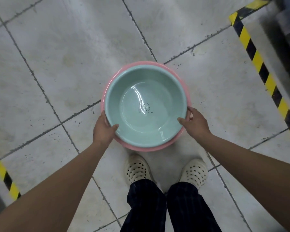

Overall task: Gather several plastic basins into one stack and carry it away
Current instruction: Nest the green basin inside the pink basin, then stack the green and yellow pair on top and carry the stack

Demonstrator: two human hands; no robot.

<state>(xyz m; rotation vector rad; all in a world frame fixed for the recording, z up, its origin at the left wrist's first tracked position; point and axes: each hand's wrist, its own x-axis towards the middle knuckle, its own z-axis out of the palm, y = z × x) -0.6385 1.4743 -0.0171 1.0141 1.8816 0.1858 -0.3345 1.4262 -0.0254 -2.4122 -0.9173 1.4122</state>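
Observation:
A pale green plastic basin (146, 104) sits nested inside a slightly larger pink basin (159, 147), of which only the rim shows around it. The stack is in the middle of the view, above a tiled floor and in front of my feet. My left hand (105, 129) grips the stack's left rim, thumb lying inside the green basin. My right hand (195, 122) grips the right rim, thumb likewise over the edge. The green basin holds nothing; a small printed mark shows on its bottom.
Grey floor tiles (65, 56) with dark joints spread all around. Yellow-and-black hazard tape (258, 59) runs along the right, with dark equipment (288, 30) behind it at the top right. Another tape strip (3, 174) crosses the lower left. My two white clogs (137, 169) stand below the stack.

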